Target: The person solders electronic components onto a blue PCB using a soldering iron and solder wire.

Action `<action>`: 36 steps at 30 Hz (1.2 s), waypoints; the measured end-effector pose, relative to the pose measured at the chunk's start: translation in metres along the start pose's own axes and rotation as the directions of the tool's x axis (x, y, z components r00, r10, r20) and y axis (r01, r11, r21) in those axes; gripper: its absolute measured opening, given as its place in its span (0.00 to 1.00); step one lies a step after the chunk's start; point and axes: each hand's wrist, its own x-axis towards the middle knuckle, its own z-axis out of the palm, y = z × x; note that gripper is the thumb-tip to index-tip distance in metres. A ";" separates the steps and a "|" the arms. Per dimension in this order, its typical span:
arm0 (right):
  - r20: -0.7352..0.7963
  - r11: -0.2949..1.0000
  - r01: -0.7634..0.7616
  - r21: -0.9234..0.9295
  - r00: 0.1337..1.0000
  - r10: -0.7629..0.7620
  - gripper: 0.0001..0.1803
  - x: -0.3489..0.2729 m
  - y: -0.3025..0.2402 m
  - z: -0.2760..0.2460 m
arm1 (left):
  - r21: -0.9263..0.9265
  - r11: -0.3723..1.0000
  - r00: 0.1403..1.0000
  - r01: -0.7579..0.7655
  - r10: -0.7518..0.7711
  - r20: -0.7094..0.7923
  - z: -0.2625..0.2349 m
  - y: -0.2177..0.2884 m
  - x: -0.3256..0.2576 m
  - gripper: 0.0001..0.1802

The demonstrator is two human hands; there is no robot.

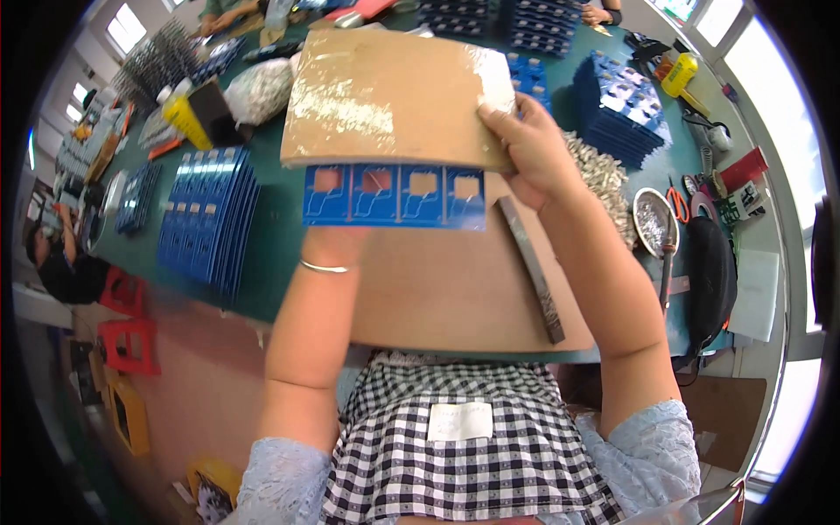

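You hold a cardboard sheet [385,96] over a blue card strip [394,197], above the bench [271,289].
Your right hand [534,149] pinches the sheet's right edge, fingers [503,118] on top; your left hand is hidden beneath the strip, so its grip cannot be told.

A person seated at a green table [271,289] lifts a cardboard sheet [385,96] laid over a blue tray [394,197] of four square pockets. The right hand [535,144] grips the sheet's upper right edge; the left hand [332,241] is hidden beneath the tray. A dark metal bar [531,267] lies on a brown board [455,289] below, and stacked blue trays [210,219] stand at left.
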 end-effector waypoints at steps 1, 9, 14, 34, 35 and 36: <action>0.008 1.000 -0.021 -0.008 1.000 0.022 0.23 -0.010 0.021 0.012 | -0.093 0.996 0.982 -0.020 0.036 0.184 -0.028 -0.003 -0.023 0.28; -0.118 0.984 -0.149 -0.099 0.983 0.138 0.29 -0.079 0.082 0.068 | -0.149 0.987 0.975 -0.067 0.033 -0.219 -0.086 -0.002 -0.121 0.30; 0.456 0.185 0.551 -0.814 0.803 -0.385 0.31 -0.084 0.082 0.087 | -0.178 0.984 0.976 -0.028 0.065 0.207 -0.061 0.013 -0.135 0.32; 0.392 0.530 0.349 -0.773 0.919 -0.033 0.23 -0.220 0.119 -0.057 | 0.917 -0.047 0.800 -0.396 -0.509 0.319 0.024 -0.010 -0.117 0.25; 0.083 0.963 -0.074 -0.259 0.992 0.098 0.30 -0.234 0.116 -0.055 | 0.873 -0.109 0.769 -0.475 -0.534 0.351 0.023 -0.014 -0.121 0.24; -0.038 0.965 -0.259 -0.025 0.965 0.258 0.31 -0.238 0.101 -0.045 | 0.818 -0.169 0.734 -0.550 -0.564 0.378 0.021 -0.019 -0.126 0.24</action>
